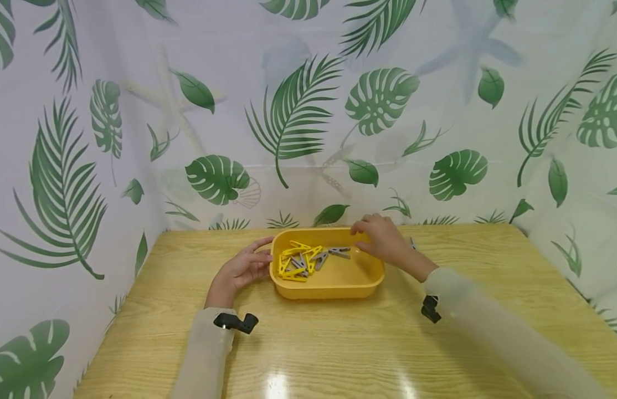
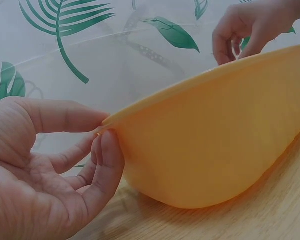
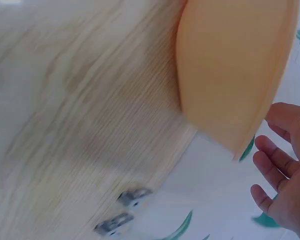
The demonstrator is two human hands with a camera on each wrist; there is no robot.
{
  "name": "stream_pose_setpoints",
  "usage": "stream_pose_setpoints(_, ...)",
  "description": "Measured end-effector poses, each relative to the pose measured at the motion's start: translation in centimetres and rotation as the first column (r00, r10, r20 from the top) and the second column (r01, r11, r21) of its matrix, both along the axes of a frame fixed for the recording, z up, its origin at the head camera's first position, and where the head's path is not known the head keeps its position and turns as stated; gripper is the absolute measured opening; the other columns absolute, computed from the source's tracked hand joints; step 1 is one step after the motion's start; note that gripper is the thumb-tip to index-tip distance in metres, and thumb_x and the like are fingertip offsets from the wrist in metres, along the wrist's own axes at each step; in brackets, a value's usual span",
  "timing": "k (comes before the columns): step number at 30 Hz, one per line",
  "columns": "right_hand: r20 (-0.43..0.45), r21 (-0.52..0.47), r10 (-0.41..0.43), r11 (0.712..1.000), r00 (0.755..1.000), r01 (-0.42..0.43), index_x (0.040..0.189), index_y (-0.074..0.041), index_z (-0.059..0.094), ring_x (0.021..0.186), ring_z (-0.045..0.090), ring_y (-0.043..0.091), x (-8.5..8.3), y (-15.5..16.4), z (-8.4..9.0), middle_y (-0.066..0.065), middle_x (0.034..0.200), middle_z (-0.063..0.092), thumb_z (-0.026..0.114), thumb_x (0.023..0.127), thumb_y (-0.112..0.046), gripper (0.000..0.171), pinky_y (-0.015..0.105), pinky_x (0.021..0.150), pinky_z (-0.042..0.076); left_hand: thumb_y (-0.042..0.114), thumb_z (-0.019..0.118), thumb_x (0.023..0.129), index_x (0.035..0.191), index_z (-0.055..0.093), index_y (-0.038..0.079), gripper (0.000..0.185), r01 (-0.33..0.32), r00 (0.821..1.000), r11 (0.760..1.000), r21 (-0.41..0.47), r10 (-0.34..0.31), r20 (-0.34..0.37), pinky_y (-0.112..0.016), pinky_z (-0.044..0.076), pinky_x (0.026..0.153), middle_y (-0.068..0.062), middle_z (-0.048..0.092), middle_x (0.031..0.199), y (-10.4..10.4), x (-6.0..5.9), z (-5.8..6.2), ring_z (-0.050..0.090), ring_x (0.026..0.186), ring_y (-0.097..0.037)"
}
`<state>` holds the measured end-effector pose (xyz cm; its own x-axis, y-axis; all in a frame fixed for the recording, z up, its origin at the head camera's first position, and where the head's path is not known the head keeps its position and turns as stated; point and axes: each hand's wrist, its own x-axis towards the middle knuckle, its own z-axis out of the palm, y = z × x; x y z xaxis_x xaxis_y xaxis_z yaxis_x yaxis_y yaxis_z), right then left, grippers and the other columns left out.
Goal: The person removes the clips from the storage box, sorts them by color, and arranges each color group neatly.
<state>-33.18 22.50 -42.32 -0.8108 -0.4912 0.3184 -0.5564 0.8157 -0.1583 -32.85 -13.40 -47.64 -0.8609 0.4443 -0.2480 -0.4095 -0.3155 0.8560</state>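
Note:
A yellow plastic bin stands on the table near its back edge. My left hand pinches its left rim; the left wrist view shows the thumb on the lip and curled fingers beneath it. Inside, mostly at the left, lie yellow clothespins mixed with grey clothespins. Over the bin's right end hovers my right hand, its fingers loosely bent. Nothing shows between those fingers in the right wrist view.
Two grey clothespins lie on the wooden table right of the bin; in the head view the right hand partly hides them. A white leaf-print curtain hangs directly behind the table and along both sides.

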Motion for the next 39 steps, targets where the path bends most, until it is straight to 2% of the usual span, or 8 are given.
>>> stream_pose_setpoints(5,0.027,0.061,0.096,0.993,0.995,-0.098,0.105,-0.010,0.075,0.097,0.058,0.030,0.0,-2.8,-0.1,0.010,0.102,0.069,0.082,0.086,-0.016,0.021,0.053,0.086,0.046,-0.011,0.048,0.099,0.159,0.027,0.007,0.066,0.008,1.000,1.000,0.005,-0.008,-0.010,-0.026,0.058,0.080,-0.006,0.061,0.120,0.0,-0.1,0.0,0.067,0.093,-0.012)
stream_pose_setpoints(11,0.028,0.157,0.155,0.975,0.987,-0.158,0.103,-0.012,0.076,0.097,0.059,0.030,0.0,-4.7,-0.4,0.009,0.100,0.067,0.081,0.087,-0.015,0.017,0.050,0.084,0.045,-0.011,0.048,0.099,0.159,0.027,0.007,0.066,0.013,1.000,1.000,0.001,-0.013,-0.021,-0.026,0.058,0.082,-0.006,0.061,0.120,0.0,-0.2,-0.1,0.067,0.095,-0.013)
stream_pose_setpoints(18,0.079,0.266,0.113,0.955,0.990,-0.130,0.107,-0.016,0.077,0.099,0.059,0.027,-0.4,-5.6,-1.3,0.006,0.102,0.067,0.078,0.089,-0.013,0.018,0.048,0.086,0.046,-0.011,0.049,0.099,0.158,0.030,0.008,0.065,0.002,1.000,1.000,0.002,-0.002,-0.006,-0.026,0.058,0.080,-0.006,0.061,0.117,0.2,-0.2,0.0,0.067,0.093,-0.012)
stream_pose_setpoints(21,0.073,0.279,0.108,0.952,0.992,-0.124,0.106,-0.018,0.078,0.099,0.060,0.028,-0.5,-5.8,-1.5,0.006,0.104,0.069,0.079,0.089,-0.012,0.019,0.049,0.086,0.047,-0.011,0.049,0.099,0.159,0.029,0.008,0.065,0.000,1.000,1.000,0.000,0.000,-0.003,-0.025,0.058,0.080,-0.005,0.061,0.117,0.2,-0.1,0.0,0.067,0.093,-0.012)
stream_pose_setpoints(33,0.090,0.326,0.091,0.938,0.992,-0.116,0.110,-0.021,0.079,0.106,0.060,0.029,-0.9,-6.6,-2.1,0.006,0.108,0.071,0.077,0.090,-0.011,0.022,0.055,0.099,0.046,-0.010,0.050,0.099,0.158,0.031,0.009,0.065,-0.012,1.000,1.000,-0.017,0.012,0.001,-0.025,0.058,0.080,-0.006,0.059,0.120,0.2,0.1,0.2,0.066,0.092,-0.012)
stream_pose_setpoints(39,0.086,0.320,0.096,0.940,0.992,-0.119,0.107,-0.019,0.079,0.106,0.061,0.030,-0.9,-7.0,-2.0,0.007,0.108,0.071,0.073,0.092,-0.008,0.019,0.054,0.098,0.047,-0.010,0.050,0.099,0.158,0.031,0.008,0.064,-0.016,1.000,1.000,-0.012,0.016,-0.007,-0.025,0.058,0.080,-0.007,0.059,0.124,0.1,0.1,0.1,0.067,0.094,-0.011)
